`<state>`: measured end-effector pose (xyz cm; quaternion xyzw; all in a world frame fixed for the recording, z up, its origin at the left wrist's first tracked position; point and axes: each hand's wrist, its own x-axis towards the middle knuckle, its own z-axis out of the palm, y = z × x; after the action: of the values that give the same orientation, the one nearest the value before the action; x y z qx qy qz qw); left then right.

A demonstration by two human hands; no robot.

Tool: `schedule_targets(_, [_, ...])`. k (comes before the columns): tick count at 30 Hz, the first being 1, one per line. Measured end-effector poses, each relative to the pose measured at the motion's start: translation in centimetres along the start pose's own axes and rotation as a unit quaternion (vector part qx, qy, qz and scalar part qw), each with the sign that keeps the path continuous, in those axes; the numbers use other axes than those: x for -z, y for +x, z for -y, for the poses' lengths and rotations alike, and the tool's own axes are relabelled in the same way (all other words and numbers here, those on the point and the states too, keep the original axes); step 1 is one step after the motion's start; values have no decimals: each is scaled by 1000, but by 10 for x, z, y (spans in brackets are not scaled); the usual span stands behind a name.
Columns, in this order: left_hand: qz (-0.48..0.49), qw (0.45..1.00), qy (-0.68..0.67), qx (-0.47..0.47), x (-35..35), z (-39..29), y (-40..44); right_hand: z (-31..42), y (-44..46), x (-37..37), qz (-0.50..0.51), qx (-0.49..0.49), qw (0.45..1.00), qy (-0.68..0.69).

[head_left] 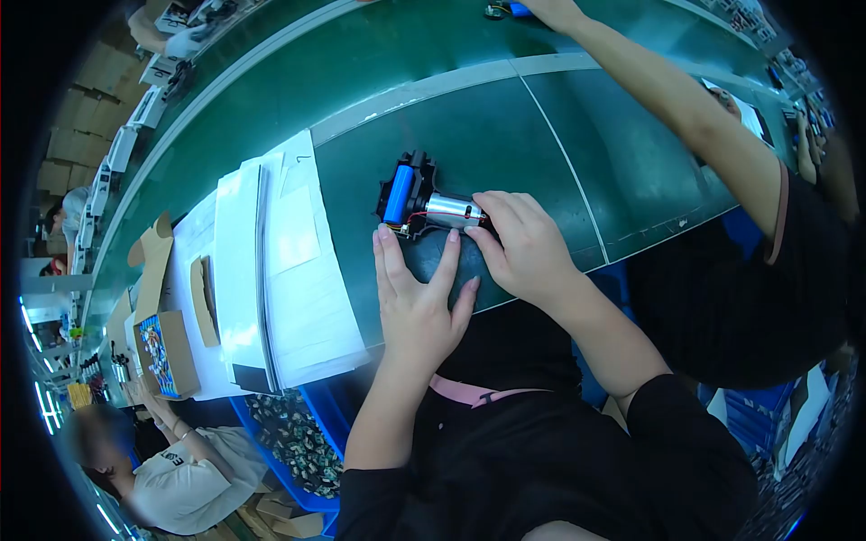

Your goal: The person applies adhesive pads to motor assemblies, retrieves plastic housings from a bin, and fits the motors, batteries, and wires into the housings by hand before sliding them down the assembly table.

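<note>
On the green table lies a black housing (pixel 424 171) holding a blue cylindrical cell (pixel 399 194) at its left and a silver motor (pixel 451 210) at its right, with thin red wires between them. My left hand (pixel 417 311) rests below the housing, fingers spread, with fingertips at its lower edge near the cell's lower end and the motor. At the motor's right end, my right hand (pixel 528 248) has its thumb and fingers closed around the tip. The spot under those fingers is partly hidden.
White sheets and a binder (pixel 242 270) lie left of the housing. A box of small parts (pixel 167 353) and a blue bin (pixel 302 442) are at lower left. A co-worker's arm (pixel 667 90) reaches across the upper right; another person (pixel 180 478) sits lower left.
</note>
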<state>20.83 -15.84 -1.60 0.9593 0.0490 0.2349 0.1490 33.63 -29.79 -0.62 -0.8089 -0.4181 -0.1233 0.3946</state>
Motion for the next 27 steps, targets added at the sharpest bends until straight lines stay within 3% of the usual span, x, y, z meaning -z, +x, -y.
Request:
schedule_targets(18, [-16, 1000, 6, -2, -1, 1, -3, 7, 5, 7, 40, -57, 997, 16])
schedule_targets(27, [-14, 999, 44, -7, 1, -1, -1, -11, 4, 7, 40, -32, 996, 67])
